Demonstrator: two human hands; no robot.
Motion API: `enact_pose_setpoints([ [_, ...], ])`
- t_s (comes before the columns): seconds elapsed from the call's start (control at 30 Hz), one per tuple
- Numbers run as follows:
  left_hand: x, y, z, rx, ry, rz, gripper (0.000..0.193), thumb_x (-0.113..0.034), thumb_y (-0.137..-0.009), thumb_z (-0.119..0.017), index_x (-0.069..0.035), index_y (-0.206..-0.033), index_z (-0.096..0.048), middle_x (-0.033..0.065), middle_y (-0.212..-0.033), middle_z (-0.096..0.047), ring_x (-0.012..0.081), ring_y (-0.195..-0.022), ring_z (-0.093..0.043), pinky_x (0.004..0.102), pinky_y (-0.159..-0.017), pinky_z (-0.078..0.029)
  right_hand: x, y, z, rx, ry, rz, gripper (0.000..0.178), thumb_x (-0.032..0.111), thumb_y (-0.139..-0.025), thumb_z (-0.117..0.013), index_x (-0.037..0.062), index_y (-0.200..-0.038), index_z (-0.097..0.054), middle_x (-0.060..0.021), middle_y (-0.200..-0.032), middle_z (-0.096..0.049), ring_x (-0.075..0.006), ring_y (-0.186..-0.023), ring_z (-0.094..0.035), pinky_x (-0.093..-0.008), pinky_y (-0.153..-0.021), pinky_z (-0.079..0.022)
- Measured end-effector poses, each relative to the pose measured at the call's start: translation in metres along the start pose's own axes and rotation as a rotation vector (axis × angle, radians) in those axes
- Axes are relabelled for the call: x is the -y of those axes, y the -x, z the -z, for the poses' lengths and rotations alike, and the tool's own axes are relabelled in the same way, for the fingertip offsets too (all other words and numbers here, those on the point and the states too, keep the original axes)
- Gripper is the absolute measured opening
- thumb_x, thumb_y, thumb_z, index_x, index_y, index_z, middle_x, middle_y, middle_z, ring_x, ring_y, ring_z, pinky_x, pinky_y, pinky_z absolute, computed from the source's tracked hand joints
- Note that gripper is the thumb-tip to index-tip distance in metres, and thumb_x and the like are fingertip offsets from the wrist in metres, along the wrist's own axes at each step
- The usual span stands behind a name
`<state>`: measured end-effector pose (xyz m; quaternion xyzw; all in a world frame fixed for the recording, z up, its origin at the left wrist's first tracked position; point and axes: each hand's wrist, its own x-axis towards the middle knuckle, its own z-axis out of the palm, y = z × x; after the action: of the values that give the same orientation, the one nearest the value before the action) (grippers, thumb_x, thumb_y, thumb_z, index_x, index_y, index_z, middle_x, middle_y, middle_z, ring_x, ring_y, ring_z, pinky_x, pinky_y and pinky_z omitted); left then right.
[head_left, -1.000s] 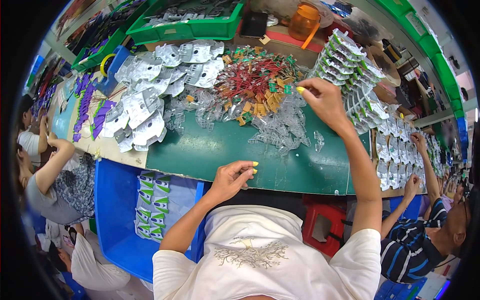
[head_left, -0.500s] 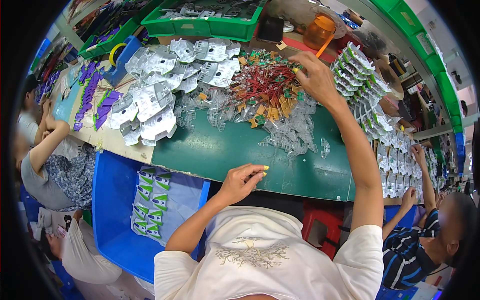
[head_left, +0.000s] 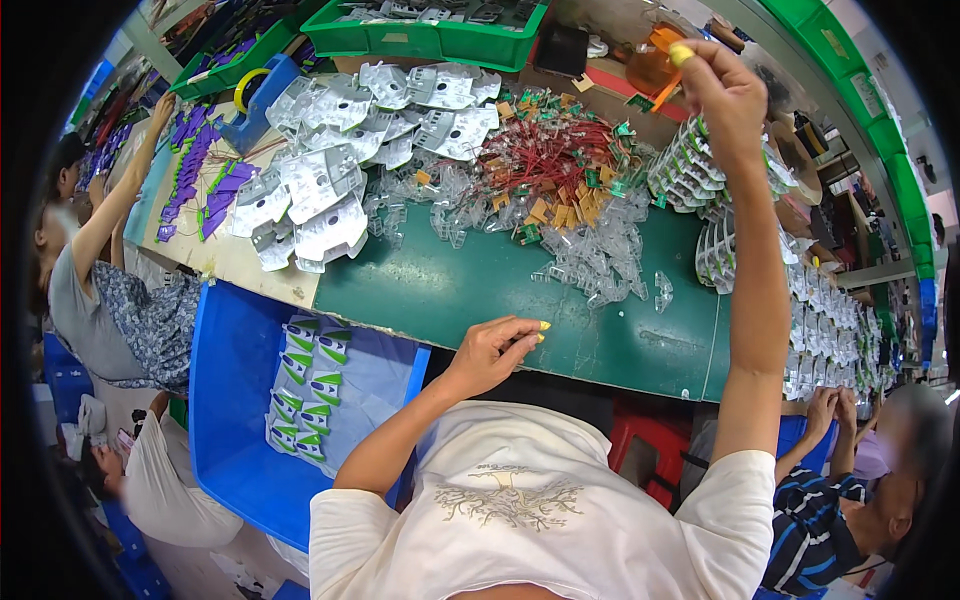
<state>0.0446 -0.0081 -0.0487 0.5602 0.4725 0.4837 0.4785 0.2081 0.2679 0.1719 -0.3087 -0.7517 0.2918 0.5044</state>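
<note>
My right hand (head_left: 728, 100), yellow covers on its fingertips, is raised at the far right of the bench, beside an orange jar (head_left: 652, 68). Its thumb and fingers are pinched; what they hold, if anything, I cannot make out. A small green circuit board (head_left: 640, 102) shows just left of it. Below lies a heap of red wires (head_left: 550, 150) with small orange boards (head_left: 566, 212) and green ones. My left hand (head_left: 492, 352) hovers over the near edge of the green mat (head_left: 450, 290), fingers closed, contents too small to tell. Clear plastic pieces (head_left: 600, 262) lie beyond it.
White-grey plastic shells (head_left: 325, 190) are piled left of the wires; stacked shells (head_left: 690, 165) stand right. A blue bin (head_left: 235, 400) at my left holds green-and-white parts (head_left: 312, 418). Green trays (head_left: 430, 42) line the back. Co-workers sit on both sides.
My right hand has lifted from the wire heap toward the far right. My left hand is nearly still. The left co-worker's arm now reaches forward; the right co-worker's hands have come together.
</note>
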Motion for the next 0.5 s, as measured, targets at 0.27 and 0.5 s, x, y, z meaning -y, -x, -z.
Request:
enact_pose_setpoints([
  [0.27, -0.007, -0.006, 0.005, -0.068, 0.367, 0.142, 0.025, -0.008, -0.098, -0.058, 0.002, -0.121, -0.061, 0.0068, -0.103, -0.066, 0.0116, -0.085, -0.064, 0.0246, -0.067, -0.053, 0.024, 0.09, -0.021, 0.282, 0.334, -0.064, 0.014, 0.015, -0.081, -0.071, 0.0051, -0.091, -0.073, -0.0034, -0.086, -0.07, -0.0105, -0.078, -0.06, -0.027, -0.067, -0.047],
  [0.5, -0.078, -0.029, 0.009, -0.169, 0.51, -0.03, 0.033, -0.016, -0.101, -0.056, 0.002, -0.129, -0.053, 0.0084, -0.105, -0.065, 0.0141, -0.089, -0.064, 0.0281, -0.076, -0.053, 0.038, 0.18, -0.033, 0.25, 0.086, -0.103, 0.011, -0.001, -0.075, -0.068, 0.0012, -0.085, -0.068, -0.0061, -0.081, -0.067, -0.0181, -0.079, -0.061, -0.0307, -0.076, -0.048],
])
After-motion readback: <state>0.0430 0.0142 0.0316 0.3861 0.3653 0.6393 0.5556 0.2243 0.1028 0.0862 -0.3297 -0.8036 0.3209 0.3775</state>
